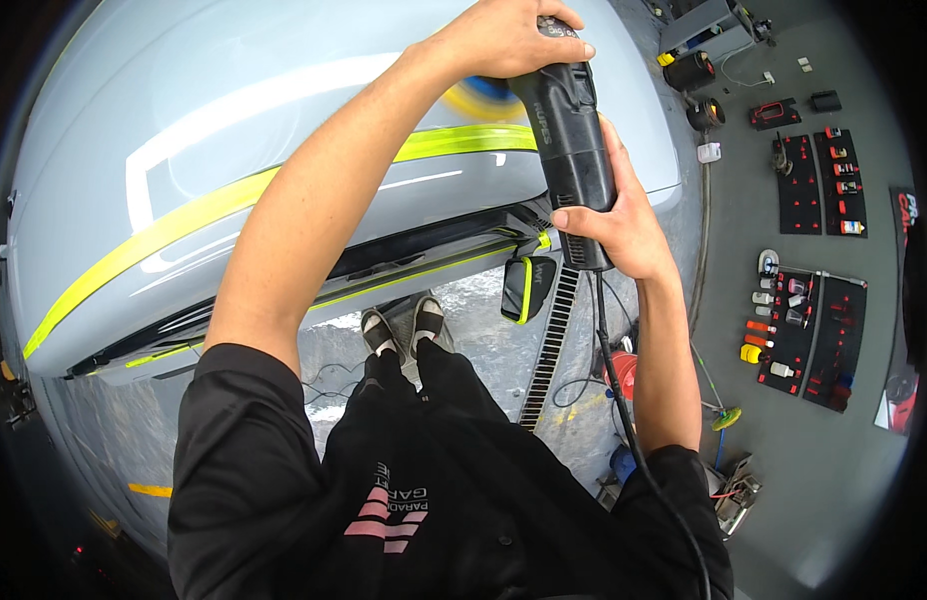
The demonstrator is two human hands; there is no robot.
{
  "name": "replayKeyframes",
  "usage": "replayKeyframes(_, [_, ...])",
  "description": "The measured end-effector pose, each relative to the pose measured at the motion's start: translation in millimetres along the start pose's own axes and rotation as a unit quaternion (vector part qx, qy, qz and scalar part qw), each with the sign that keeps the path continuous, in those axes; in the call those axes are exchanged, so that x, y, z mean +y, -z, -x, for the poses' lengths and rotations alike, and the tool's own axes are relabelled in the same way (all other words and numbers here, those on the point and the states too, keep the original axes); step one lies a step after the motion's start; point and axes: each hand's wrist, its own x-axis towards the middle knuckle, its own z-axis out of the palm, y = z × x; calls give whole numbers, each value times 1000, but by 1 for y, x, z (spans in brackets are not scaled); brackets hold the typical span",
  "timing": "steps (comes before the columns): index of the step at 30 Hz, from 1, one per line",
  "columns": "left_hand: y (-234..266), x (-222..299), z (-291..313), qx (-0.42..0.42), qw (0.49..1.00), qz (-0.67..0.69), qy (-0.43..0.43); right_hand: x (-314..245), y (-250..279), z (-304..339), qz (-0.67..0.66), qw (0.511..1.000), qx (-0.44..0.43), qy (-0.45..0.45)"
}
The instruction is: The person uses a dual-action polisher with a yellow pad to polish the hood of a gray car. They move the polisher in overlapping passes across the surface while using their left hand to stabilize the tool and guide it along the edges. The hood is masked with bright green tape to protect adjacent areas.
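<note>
A black electric car polisher (572, 150) is gripped between both hands over the light grey-blue car roof (314, 75). My left hand (509, 38) closes over the polisher's front end, fingers wrapped over its top. Farther back, my right hand (629, 215) holds the rear of the body, thumb across it. Beside the polisher's front end, a blurred blue and yellow polishing pad (474, 102) lies against the paint, partly hidden by my left hand and the tool. Close to it runs a bright yellow-green stripe (454, 143). The black power cord (606, 345) hangs from the polisher's rear and passes over my right sleeve.
Below the roof edge juts a side mirror (530, 290) with yellow-green trim. A slotted floor drain (551, 345) and a red bucket (622, 375) lie to the right. Racks of bottles (784, 320) and a grey wall (754, 210) stand farther right. My feet (404, 325) are beside the car.
</note>
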Motion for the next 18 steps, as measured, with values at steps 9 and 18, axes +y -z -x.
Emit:
replayKeyframes(9, [16,-5,17,41,999,6,-18,-14,-15,-5,30,999,-13,24])
replayKeyframes(18, [33,-5,32,72,996,-29,-40,-19,-22,-11,52,998,-32,32])
